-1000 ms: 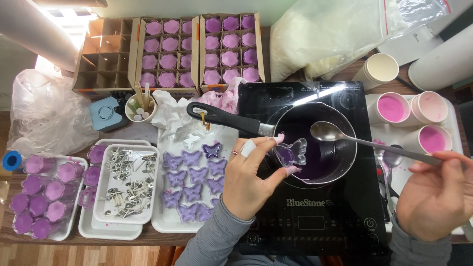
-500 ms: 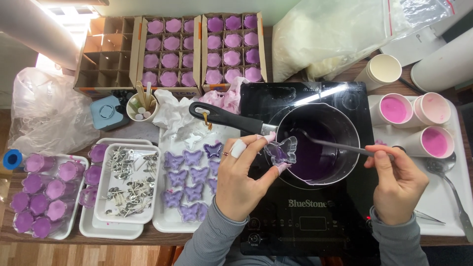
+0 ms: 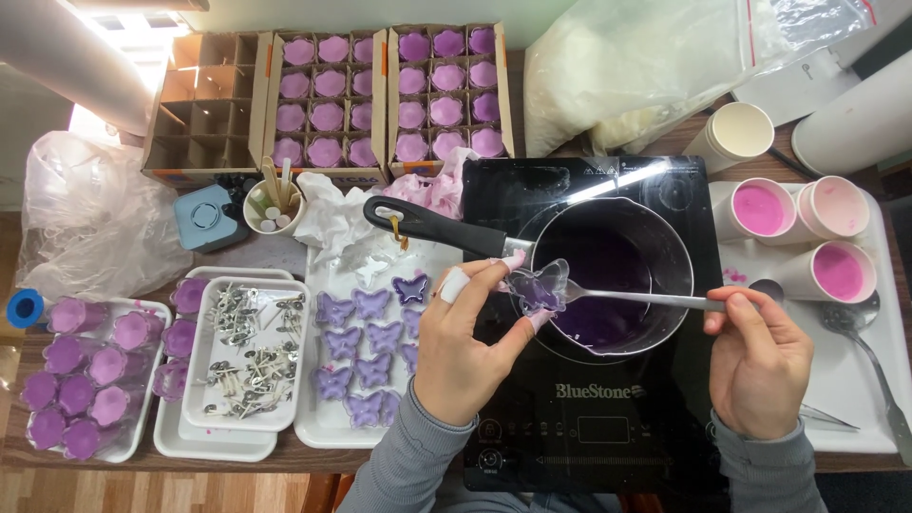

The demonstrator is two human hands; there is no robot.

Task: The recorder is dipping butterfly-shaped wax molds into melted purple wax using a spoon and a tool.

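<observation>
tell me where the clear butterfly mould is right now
In the head view the clear butterfly mould sits in the left hand, over the left rim of the dark pot, touching the tip of the spoon.

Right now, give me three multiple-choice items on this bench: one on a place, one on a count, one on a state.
1. Where is the spoon's bowl?
A. At the clear butterfly mould
B. In a pink cup
C. On the tray of wicks

2. How many cups of pink liquid stand right of the cooker?
A. One
B. Three
C. Five

3. What state is the leftmost cardboard box in?
A. Full of purple candles
B. Closed
C. Empty compartments

Answers:
1 A, the spoon in the right hand meets the butterfly mould held by the left hand over the pan.
2 B, three pink cups.
3 C, the box shows bare dividers.
</observation>
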